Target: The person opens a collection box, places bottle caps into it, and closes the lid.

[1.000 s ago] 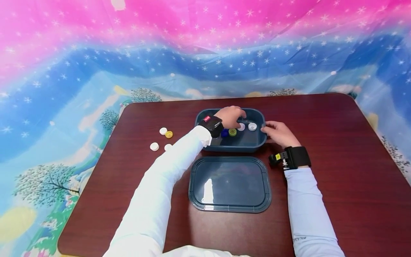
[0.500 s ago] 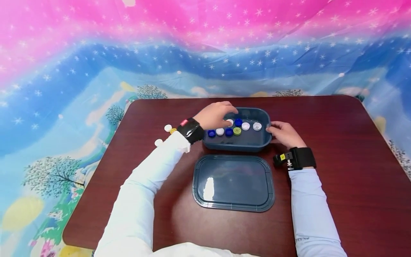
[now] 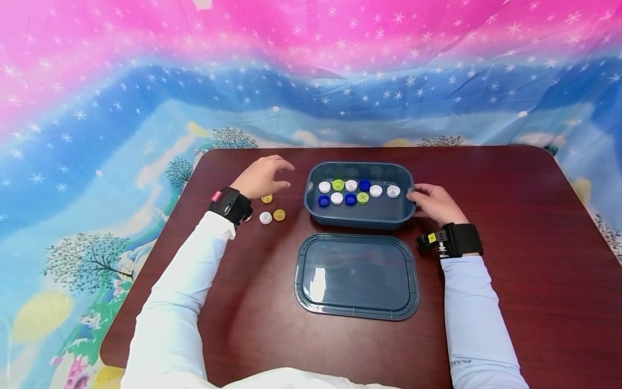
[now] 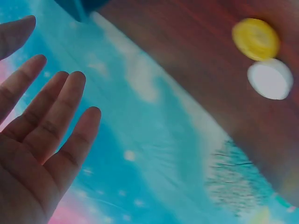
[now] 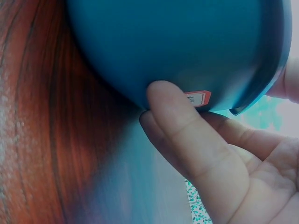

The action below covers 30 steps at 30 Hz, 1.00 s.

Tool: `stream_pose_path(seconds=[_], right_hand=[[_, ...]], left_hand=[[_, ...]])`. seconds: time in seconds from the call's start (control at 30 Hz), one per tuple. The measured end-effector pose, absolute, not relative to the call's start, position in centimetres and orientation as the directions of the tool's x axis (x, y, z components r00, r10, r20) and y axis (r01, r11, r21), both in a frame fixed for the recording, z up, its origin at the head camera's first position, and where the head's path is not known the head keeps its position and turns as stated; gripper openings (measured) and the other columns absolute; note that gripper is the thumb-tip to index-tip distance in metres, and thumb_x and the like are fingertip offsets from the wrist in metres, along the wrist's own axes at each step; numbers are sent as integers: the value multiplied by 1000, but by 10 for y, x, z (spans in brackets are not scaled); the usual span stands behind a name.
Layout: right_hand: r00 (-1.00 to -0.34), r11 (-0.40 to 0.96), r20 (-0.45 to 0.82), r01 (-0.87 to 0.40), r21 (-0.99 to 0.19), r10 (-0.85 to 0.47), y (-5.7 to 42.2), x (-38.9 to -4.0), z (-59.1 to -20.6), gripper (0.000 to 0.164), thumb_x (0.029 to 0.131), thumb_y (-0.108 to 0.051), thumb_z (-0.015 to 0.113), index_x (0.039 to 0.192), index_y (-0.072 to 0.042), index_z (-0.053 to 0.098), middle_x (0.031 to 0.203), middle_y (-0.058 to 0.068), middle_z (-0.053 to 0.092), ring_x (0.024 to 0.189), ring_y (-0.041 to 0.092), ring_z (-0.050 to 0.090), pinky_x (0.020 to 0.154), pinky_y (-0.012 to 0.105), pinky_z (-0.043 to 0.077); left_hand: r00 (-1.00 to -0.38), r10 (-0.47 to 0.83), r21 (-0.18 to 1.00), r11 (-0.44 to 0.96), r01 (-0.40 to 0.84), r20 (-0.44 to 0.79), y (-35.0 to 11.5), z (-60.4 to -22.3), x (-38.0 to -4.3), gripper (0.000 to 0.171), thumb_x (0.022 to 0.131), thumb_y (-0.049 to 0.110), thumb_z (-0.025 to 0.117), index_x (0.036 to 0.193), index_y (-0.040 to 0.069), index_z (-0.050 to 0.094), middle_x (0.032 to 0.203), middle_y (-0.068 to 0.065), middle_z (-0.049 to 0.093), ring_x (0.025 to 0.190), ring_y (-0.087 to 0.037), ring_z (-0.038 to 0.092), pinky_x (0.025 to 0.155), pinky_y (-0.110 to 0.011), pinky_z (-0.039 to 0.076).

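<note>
My left hand hovers over the left part of the table with its fingers spread and nothing in them. Below it lie a yellow bottle cap and a white bottle cap; another yellow cap and white cap touch each other in the left wrist view. A dark blue-grey plastic box holds two rows of caps, among them a dark blue cap and a lime cap. At the box's right end my right hand grips the wall, thumb at the rim and fingers against the outside.
The box's flat lid lies on the dark red-brown table in front of the box. A patterned cloth backdrop hangs behind and to the left of the table.
My left hand has left the inside of the box and moved left over the loose caps. Caps it had covered in the box now show. The right hand stays on the box.
</note>
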State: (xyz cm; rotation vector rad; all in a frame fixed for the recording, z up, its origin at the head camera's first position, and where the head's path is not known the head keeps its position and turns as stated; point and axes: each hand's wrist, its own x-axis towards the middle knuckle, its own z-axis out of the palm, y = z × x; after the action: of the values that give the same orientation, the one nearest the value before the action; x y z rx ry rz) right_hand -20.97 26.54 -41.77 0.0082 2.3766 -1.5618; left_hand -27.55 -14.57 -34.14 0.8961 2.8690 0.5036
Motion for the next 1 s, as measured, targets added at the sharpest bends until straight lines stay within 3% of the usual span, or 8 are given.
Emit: stream_pose_path(seconds=[0.4, 0.63, 0.8, 1.0], right_hand=[[-954, 403, -255, 174, -899, -156, 266, -208, -417, 60, 104, -28, 45, 150, 5, 27, 136, 30, 44, 111, 40, 58, 91, 42, 47], [-955, 408, -249, 166, -898, -159, 266, -208, -416, 60, 104, -29, 45, 150, 5, 27, 137, 30, 44, 111, 39, 59, 91, 42, 47], [-957, 407, -245, 163, -899, -158, 266, -208, -416, 59, 104, -28, 45, 150, 5, 28, 136, 30, 45, 109, 38, 60, 91, 42, 47], [-956, 406, -250, 169, -898, -154, 266, -209, -417, 59, 103, -28, 45, 150, 5, 28, 136, 30, 45, 109, 38, 60, 92, 43, 47]], left_hand=[[-918, 376, 385, 872, 304, -127, -202, -381, -298, 40, 88, 7, 69, 127, 1, 63, 126, -18, 58, 117, -34, 53, 97, -47, 44], [-916, 339, 394, 888, 237, -213, -215, -399, -303, 42, 86, 2, 66, 127, 0, 62, 128, -21, 57, 111, -36, 53, 95, -48, 43], [-920, 322, 405, 889, 213, -224, -218, -409, -308, 42, 82, -2, 66, 124, 1, 64, 130, -21, 55, 116, -34, 49, 94, -45, 42], [-926, 307, 404, 893, 201, -219, -219, -417, -312, 41, 81, -6, 66, 122, 2, 66, 127, -21, 57, 110, -33, 51, 89, -43, 44]])
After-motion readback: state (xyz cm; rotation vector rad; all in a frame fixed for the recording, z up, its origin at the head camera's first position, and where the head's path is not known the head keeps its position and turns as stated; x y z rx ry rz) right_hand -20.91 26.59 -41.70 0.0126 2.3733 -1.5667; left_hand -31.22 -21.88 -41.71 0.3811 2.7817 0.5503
